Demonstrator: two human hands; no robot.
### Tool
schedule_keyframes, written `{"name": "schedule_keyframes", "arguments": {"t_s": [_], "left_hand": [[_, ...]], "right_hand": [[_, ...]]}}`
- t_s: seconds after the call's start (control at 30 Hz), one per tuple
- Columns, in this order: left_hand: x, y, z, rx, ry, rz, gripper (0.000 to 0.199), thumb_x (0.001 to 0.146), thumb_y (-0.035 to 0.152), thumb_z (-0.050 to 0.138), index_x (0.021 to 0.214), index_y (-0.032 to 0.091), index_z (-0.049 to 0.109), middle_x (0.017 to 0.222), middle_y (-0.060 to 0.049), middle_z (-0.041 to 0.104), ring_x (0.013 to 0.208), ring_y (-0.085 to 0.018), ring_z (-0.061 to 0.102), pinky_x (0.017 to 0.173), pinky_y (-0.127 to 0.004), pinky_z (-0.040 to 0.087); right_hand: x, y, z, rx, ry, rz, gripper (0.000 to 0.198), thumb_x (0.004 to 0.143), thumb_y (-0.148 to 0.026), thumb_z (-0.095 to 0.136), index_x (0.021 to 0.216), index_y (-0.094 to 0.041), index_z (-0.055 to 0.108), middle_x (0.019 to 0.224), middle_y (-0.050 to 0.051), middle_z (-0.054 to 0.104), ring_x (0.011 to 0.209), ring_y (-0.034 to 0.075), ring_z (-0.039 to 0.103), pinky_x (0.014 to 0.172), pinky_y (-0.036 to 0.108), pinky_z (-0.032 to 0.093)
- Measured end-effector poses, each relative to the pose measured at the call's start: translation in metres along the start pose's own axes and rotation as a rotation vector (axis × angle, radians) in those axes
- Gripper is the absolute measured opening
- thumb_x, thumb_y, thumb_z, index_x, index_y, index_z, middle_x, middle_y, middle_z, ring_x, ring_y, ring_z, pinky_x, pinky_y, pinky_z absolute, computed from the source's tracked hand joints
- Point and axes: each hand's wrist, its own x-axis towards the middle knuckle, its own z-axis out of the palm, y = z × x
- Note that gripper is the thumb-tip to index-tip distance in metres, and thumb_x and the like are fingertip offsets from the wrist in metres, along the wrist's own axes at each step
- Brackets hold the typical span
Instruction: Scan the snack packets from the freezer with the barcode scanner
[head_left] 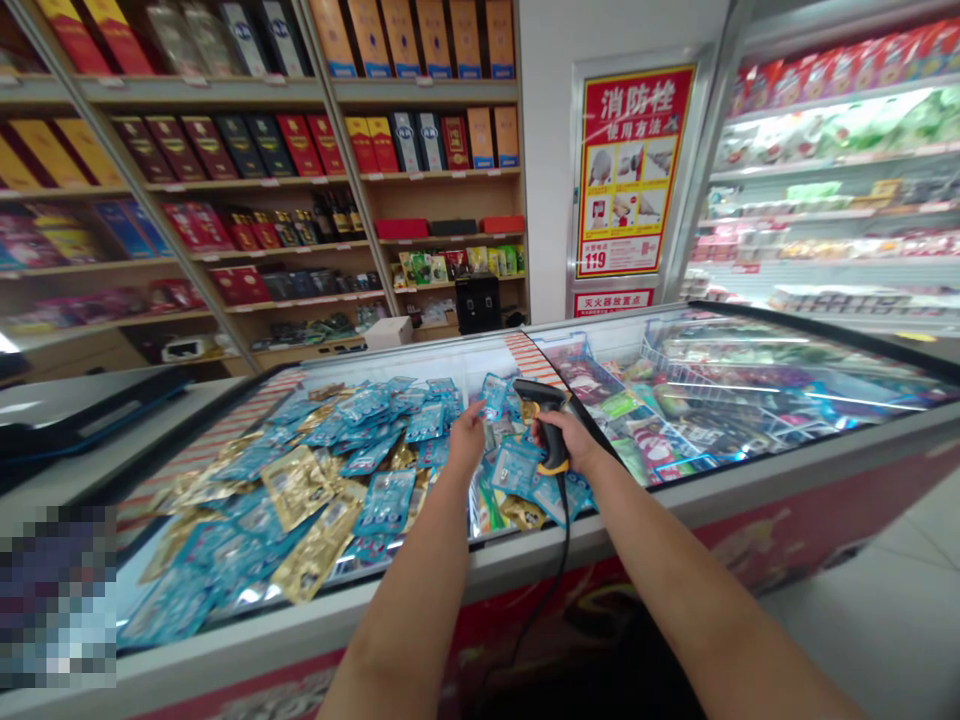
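Observation:
My right hand (570,440) is wrapped around the handle of a black and yellow barcode scanner (553,425), whose head points left and whose cable hangs down over the freezer's front. Just left of it, my left hand (469,437) is closed with its fingertips at the edge of a small blue packet (494,393), which stands tilted up before the scanner. Beneath both hands lie more blue packets (517,468) and a gold packet (523,513) on the glass. A large heap of blue packets (367,405) and gold packets (296,487) spreads to the left.
The chest freezer (675,510) has a glass top, with bagged goods inside at the right. A dark device (97,415) stands on a counter at the left. Behind are shelves of boxes (214,150), a red fire-hydrant sign (634,170) and a lit refrigerated display (840,200).

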Motion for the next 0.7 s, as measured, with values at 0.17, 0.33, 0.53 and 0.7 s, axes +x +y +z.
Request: {"name": "schedule_keyframes", "arguments": {"t_s": [0.17, 0.33, 0.53, 0.7], "left_hand": [[-0.004, 0.006, 0.000, 0.053, -0.020, -0.005, 0.032, 0.076, 0.015, 0.055, 0.106, 0.019, 0.068, 0.099, -0.006, 0.069, 0.094, -0.021, 0.063, 0.084, -0.037, 0.050], [-0.006, 0.011, -0.001, 0.083, -0.017, 0.004, 0.031, 0.075, 0.015, 0.057, 0.104, 0.018, 0.068, 0.094, -0.006, 0.069, 0.089, -0.021, 0.063, 0.082, -0.036, 0.050], [-0.007, 0.011, -0.001, 0.081, -0.026, 0.003, 0.032, 0.075, 0.015, 0.056, 0.105, 0.016, 0.068, 0.085, -0.005, 0.069, 0.084, -0.020, 0.063, 0.079, -0.035, 0.051], [-0.006, 0.008, 0.000, 0.072, -0.023, 0.021, 0.033, 0.075, 0.016, 0.057, 0.106, 0.017, 0.068, 0.082, -0.004, 0.068, 0.084, -0.020, 0.063, 0.078, -0.034, 0.051]], "right_hand": [[-0.001, 0.000, 0.000, -0.011, -0.011, -0.012, 0.024, 0.071, -0.035, 0.062, 0.062, -0.013, 0.062, 0.060, 0.003, 0.062, 0.052, 0.011, 0.054, 0.050, 0.022, 0.042], [-0.002, -0.002, 0.001, -0.008, -0.004, -0.007, 0.022, 0.070, -0.035, 0.062, 0.064, -0.013, 0.063, 0.060, 0.003, 0.062, 0.052, 0.011, 0.054, 0.049, 0.022, 0.041], [-0.002, -0.002, 0.001, -0.029, -0.010, -0.011, 0.026, 0.071, -0.036, 0.061, 0.059, -0.013, 0.062, 0.058, 0.003, 0.061, 0.051, 0.011, 0.054, 0.049, 0.022, 0.040], [-0.001, -0.001, 0.000, -0.026, -0.015, -0.001, 0.026, 0.071, -0.036, 0.060, 0.060, -0.013, 0.063, 0.059, 0.003, 0.061, 0.051, 0.011, 0.054, 0.049, 0.021, 0.040]]}}
